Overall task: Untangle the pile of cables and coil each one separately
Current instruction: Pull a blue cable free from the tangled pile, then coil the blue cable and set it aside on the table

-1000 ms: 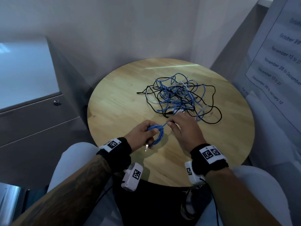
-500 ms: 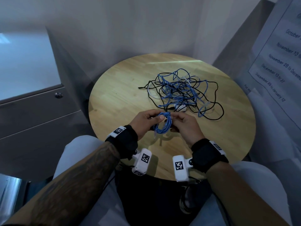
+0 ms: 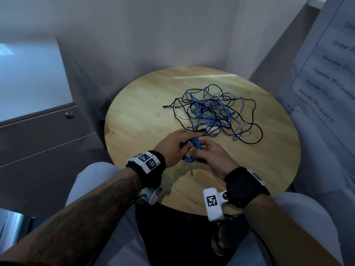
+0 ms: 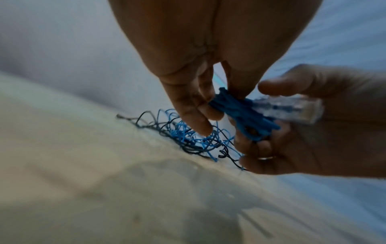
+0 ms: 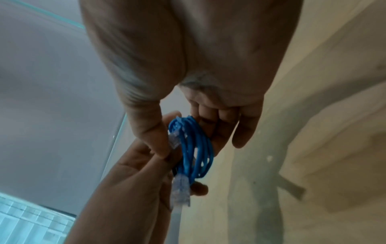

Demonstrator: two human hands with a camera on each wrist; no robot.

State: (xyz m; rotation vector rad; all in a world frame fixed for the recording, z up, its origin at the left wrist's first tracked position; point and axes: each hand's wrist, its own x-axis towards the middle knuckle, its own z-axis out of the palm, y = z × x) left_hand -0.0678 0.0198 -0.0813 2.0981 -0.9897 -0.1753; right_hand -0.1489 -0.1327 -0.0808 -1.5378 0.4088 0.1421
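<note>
A small blue cable coil (image 3: pixel 194 150) with clear plugs hangs just above the near part of the round wooden table (image 3: pixel 138 120). My left hand (image 3: pixel 184 144) pinches the coil from the left and my right hand (image 3: pixel 199 153) grips it from the right. In the left wrist view the coil (image 4: pixel 240 113) sits between the left fingers (image 4: pixel 198 107), with a clear plug (image 4: pixel 292 110) against the right hand (image 4: pixel 334 123). In the right wrist view the coil (image 5: pixel 195 148) and a plug (image 5: pixel 180 189) lie between both hands. The tangled pile (image 3: pixel 215 110) of blue, black and white cables lies beyond.
A grey cabinet (image 3: pixel 48 135) with a lock (image 3: pixel 69 115) stands to the left of the table. A printed sheet of dates (image 3: pixel 326 77) hangs on a grey panel to the right. A wall closes the far side. My knees are under the near edge.
The loose end that my right hand held beside the coil is now gathered in. Both hands have closed together on the coil, and the right wrist has turned palm inward.
</note>
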